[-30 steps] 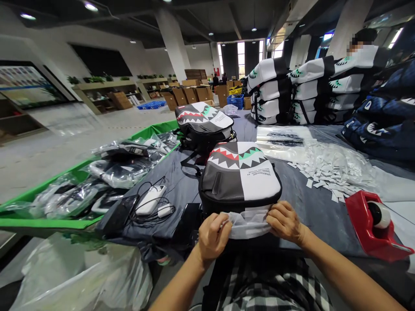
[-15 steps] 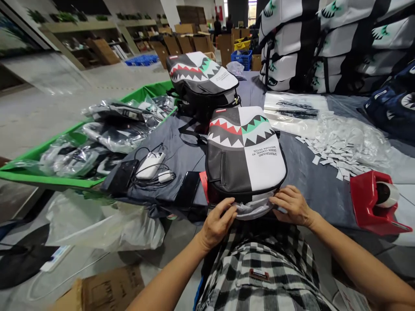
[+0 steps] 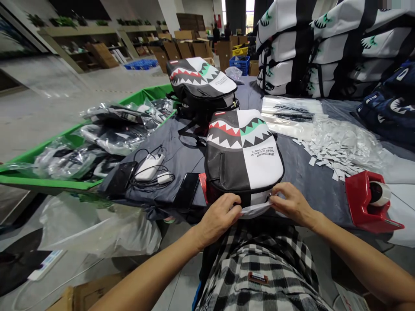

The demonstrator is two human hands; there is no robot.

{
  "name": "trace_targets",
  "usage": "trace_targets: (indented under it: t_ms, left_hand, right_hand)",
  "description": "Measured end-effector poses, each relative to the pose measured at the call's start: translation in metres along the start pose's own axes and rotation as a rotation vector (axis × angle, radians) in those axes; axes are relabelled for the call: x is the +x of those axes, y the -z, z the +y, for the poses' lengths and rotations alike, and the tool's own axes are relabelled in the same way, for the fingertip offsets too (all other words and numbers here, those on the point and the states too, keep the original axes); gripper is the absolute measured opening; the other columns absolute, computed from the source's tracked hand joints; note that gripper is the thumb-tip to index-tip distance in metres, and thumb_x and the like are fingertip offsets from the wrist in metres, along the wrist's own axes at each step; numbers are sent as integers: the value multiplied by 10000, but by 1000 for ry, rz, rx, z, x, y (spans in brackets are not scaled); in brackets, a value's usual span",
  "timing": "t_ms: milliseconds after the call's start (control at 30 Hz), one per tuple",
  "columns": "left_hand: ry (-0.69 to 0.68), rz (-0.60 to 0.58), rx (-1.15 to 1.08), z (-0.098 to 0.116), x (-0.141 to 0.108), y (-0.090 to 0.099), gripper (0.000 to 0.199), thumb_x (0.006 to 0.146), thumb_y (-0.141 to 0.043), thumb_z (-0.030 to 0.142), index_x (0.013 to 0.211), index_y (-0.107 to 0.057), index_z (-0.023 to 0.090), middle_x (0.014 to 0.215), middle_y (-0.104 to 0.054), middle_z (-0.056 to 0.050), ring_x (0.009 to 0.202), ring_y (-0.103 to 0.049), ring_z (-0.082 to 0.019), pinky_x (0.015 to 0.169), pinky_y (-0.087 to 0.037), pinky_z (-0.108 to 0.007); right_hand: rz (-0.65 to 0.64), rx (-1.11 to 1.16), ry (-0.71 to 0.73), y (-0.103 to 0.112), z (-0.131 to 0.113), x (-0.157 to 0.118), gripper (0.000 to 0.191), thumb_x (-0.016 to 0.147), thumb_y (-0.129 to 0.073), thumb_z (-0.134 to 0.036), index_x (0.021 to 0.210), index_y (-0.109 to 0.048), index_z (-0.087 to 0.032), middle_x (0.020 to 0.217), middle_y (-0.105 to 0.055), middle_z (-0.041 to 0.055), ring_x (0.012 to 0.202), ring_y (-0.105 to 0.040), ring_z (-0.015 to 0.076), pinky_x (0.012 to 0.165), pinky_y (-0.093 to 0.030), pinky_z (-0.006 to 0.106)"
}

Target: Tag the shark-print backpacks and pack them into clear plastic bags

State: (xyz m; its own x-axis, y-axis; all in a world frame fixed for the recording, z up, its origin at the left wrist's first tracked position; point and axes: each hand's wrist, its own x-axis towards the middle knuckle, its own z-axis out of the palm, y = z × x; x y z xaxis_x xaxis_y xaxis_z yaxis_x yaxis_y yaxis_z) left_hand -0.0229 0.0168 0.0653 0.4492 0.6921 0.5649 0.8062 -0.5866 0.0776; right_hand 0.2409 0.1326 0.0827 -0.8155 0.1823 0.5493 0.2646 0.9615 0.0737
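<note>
A black and white backpack with a red and green shark mouth lies on the dark cloth of the table, its bottom end toward me. Along its near edge runs a thin translucent plastic wrap. My left hand pinches this plastic at the left, fingers closed. At the right corner my right hand has its fingertips closed on the plastic too. Behind lies a second backpack of the same pattern. A red strip shows beside the near backpack.
Left: a green-edged bin of plastic-wrapped bags, a white charger with cables, a black phone. Right: a red tape dispenser, a pile of white tags, clear plastic sheets, stacked backpacks.
Both hands have moved slightly up against the backpack's near end. The plastic there is drawn into a narrower band, and more of the backpack's bottom side shows. The view has shifted slightly.
</note>
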Motion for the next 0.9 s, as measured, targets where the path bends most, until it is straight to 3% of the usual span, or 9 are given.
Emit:
trace_targets:
  t_ms: [100,167,267,400,467,600,700,800,900]
  left_hand:
    - [-259,-29,-53,-10,9,2,183,983,-409,92,923,-574,147,1116,-670,-109,1018,-607,-180,900,-529,-317]
    - [-329,-126,-83,-17,15,4,232,992,-372,100,883,-566,162,945,-690,-63,853,-613,-152,797,-524,-284]
    - [-312,-286,-75,-22,23,7,233,1008,-397,166,829,-546,182,729,-615,-5,674,-550,-146,663,-478,-280]
    - [-171,-375,-20,-19,26,8,116,1001,-512,258,1042,-566,164,829,-635,-10,749,-556,-160,670,-451,-282]
    - [-197,-374,-2,-19,26,8,123,995,-536,285,982,-577,169,794,-623,-12,762,-551,-174,681,-443,-297]
    - [-387,-336,-76,-22,36,17,225,1019,-467,225,828,-580,189,819,-644,-32,853,-571,-177,791,-461,-314]
    - [-578,-423,-169,-25,55,29,265,1023,-395,142,862,-599,197,917,-681,-40,926,-589,-162,862,-459,-292]
    - [-682,-492,-121,-31,68,34,258,1022,-403,150,851,-593,189,753,-645,-21,689,-552,-161,764,-448,-294]
    - [-701,-490,-60,-40,66,31,180,1020,-473,271,950,-606,172,665,-610,-1,592,-515,-169,737,-432,-305]
  right_hand:
    - [-31,65,151,-3,6,2,217,1008,-427,-139,869,-584,-195,966,-684,60,834,-567,154,731,-404,287]
    - [-89,97,204,-5,13,7,253,1020,-390,-145,837,-557,-195,840,-663,32,726,-534,138,661,-374,280]
    - [-185,94,198,0,23,17,215,1042,-418,-255,905,-568,-184,726,-598,2,658,-492,143,616,-340,288]
    - [-408,57,233,14,29,28,138,1023,-497,-256,929,-574,-191,793,-600,4,675,-481,147,617,-307,304]
    - [-481,51,251,19,30,31,181,1014,-506,-217,840,-552,-202,801,-592,2,675,-467,147,612,-285,310]
    - [-511,82,289,17,30,32,186,1008,-489,-160,834,-540,-197,833,-601,6,694,-471,149,627,-299,309]
    - [-513,87,291,13,30,32,194,1017,-464,-153,844,-540,-196,799,-587,-4,663,-462,144,627,-308,306]
    - [-492,57,293,11,32,32,222,1035,-426,-153,854,-549,-194,791,-577,-4,640,-451,139,619,-304,303]
    - [-463,24,297,10,34,31,251,1039,-416,-156,833,-555,-193,797,-576,6,666,-467,143,623,-304,307]
